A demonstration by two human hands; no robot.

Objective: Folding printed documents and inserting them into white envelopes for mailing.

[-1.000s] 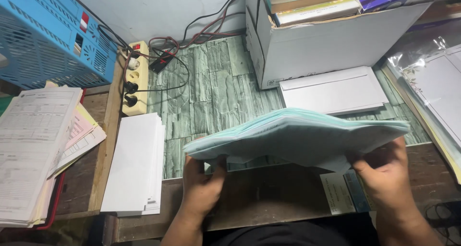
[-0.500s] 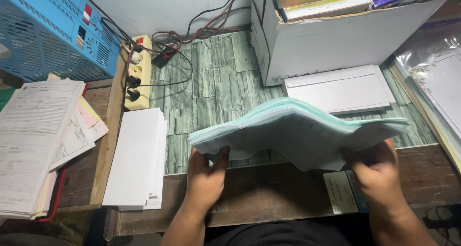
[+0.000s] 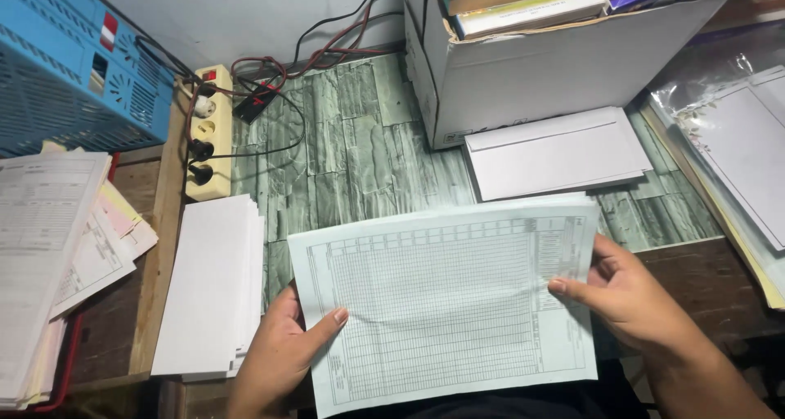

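Note:
I hold a pale green stack of gridded form sheets (image 3: 450,296) flat in front of me, printed side up. My left hand (image 3: 282,354) grips its lower left edge, thumb on top of the paper. My right hand (image 3: 625,296) grips the right edge, thumb pressed on the sheet. The sheets hover over the front of a green stone-patterned desk surface (image 3: 360,157).
A stack of white envelopes (image 3: 213,284) lies left of the sheets, a single white envelope (image 3: 556,153) beyond them. A cardboard box of books (image 3: 548,51) stands at the back. A power strip (image 3: 208,133), a blue basket (image 3: 65,67), and paper piles (image 3: 49,247) sit left; plastic-wrapped papers (image 3: 736,141) right.
The sheets were held edge-on and bowed; now they are tilted flat with the printed face toward me. Both hands stayed on the edges.

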